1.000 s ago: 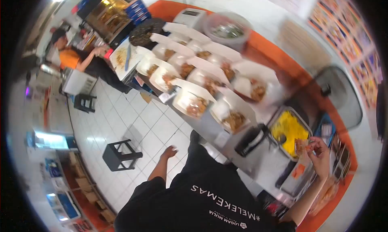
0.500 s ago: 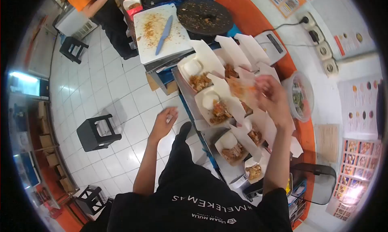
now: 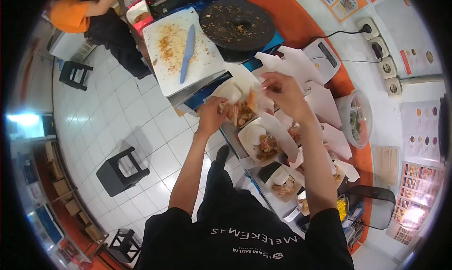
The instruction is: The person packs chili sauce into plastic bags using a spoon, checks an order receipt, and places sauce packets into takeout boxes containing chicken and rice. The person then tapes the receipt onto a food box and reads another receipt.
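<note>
My left hand [image 3: 213, 114] has its fingers pinched at the left edge of the nearest-to-board takeaway box [image 3: 241, 74], beside fried chicken pieces [image 3: 243, 113] and a white mound of rice [image 3: 229, 92]. Whether it grips the rim or a pinkish bit of plastic there, I cannot tell. Over the same box, my right hand [image 3: 285, 93] is closed on a small clear packet [image 3: 253, 100] with orange contents, smeared by motion. Below it, another open box [image 3: 261, 140] holds rice and chicken. One more filled box [image 3: 282, 181] stands closer to my body.
Beyond the boxes lie a white cutting board [image 3: 165, 53] with a blue knife [image 3: 188, 56] and a round dark lid [image 3: 238, 25]. A clear tub [image 3: 355, 119] stands at right. Black stools [image 3: 122, 171] are on the tiled floor. A person in orange [image 3: 70, 16] works at upper left.
My left hand has come up from over the floor to the box. My right hand has moved left with the packet, from above the farther boxes. The view has shifted somewhat.
</note>
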`<action>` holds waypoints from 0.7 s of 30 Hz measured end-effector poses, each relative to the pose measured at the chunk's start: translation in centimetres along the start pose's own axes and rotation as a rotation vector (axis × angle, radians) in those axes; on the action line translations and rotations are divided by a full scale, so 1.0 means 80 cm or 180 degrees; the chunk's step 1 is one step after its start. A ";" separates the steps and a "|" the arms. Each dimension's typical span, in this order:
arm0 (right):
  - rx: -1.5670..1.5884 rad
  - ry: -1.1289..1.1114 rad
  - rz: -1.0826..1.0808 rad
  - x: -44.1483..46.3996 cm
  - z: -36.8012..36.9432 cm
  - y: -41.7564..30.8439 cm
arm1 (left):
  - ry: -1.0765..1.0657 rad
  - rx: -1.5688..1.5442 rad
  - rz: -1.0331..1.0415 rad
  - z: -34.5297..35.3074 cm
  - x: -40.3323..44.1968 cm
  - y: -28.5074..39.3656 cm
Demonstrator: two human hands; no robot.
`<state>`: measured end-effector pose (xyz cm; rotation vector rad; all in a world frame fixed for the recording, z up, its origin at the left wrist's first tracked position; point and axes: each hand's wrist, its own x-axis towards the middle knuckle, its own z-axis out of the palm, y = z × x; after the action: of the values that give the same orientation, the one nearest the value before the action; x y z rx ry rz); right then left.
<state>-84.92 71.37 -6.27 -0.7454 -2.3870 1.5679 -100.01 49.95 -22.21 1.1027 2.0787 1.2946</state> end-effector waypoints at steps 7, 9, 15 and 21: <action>0.0090 -0.0351 -0.0002 0.005 -0.099 -0.031 | -0.0808 -0.0039 0.0169 -0.011 0.008 0.025; -0.0520 -0.0516 -0.0117 0.027 -0.096 0.028 | -0.0881 0.0081 0.0397 -0.015 0.014 0.021; -0.1120 0.0572 -0.0391 -0.038 -0.111 0.027 | -0.0991 0.0122 0.0913 -0.065 0.049 0.107; -0.0411 0.1204 0.0506 -0.253 -0.159 0.028 | -0.1265 0.0418 0.1546 -0.058 0.151 0.263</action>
<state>-61.59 72.08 -0.62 -1.1672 -2.2048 1.1982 -102.10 62.36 -0.92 1.8380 1.6733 1.0287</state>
